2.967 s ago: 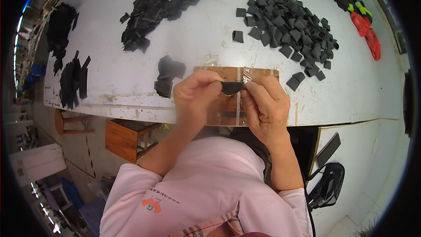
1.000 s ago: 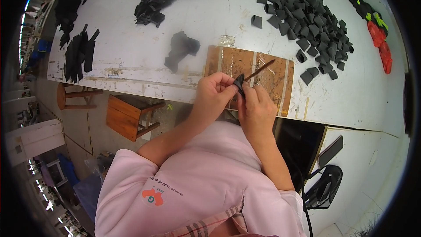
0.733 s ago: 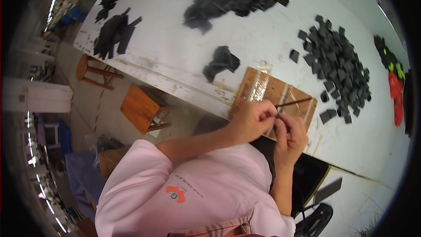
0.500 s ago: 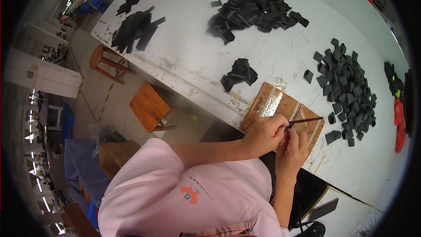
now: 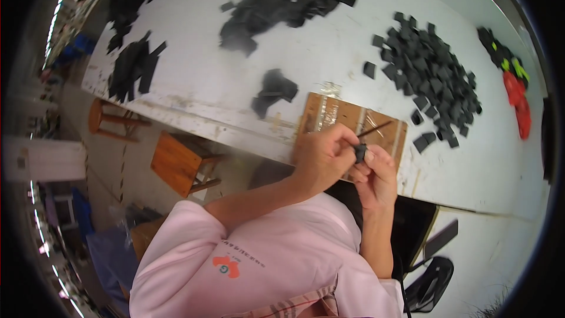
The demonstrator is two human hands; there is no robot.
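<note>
Over a brown wooden board [image 5: 347,112] at the near edge of the table, my two hands meet. My left hand [image 5: 323,156] is closed, its thumb and fingertips pinching a thin dark stick-like tool [image 5: 375,129] that points up and right. Between the hands is a small black fabric piece [image 5: 360,153]. The thumb and fingers of my right hand [image 5: 378,176] are closed on that piece. Clear and shiny tape strips run across the board. Beyond it lies a small heap of black pieces [image 5: 276,88].
On the white table [image 5: 335,53] lie a large pile of flat black pieces [image 5: 282,3], a pile of folded black loops [image 5: 426,62] at right and black strips [image 5: 132,68] at left. A wooden stool [image 5: 176,162] stands left. Black and red items [image 5: 517,94] lie far right.
The view has shifted, so the table's piles sit farther left and higher. The fabric piece between my hands shows more now, and my fingertips have drawn slightly apart.
</note>
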